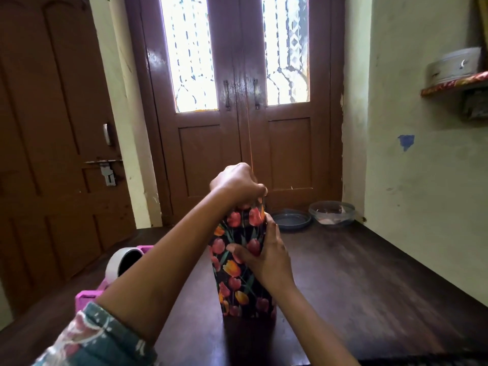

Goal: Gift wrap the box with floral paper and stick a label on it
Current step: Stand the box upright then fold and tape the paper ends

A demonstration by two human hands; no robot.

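Observation:
A tall box (239, 270) covered in black paper with red and orange tulips stands upright on end on the dark wooden table (356, 281). My left hand (236, 184) is on its top end, fingers curled down onto the folded paper there. My right hand (266, 256) grips the box's upper right side, thumb across the front face and fingers round the far side. No label is in view.
A roll of tape in a pink dispenser (120, 268) lies on the table left of the box. At the far edge sit a grey dish (290, 220) and a glass bowl (332, 213). Brown doors stand behind the table. A shelf (454, 84) projects from the right wall.

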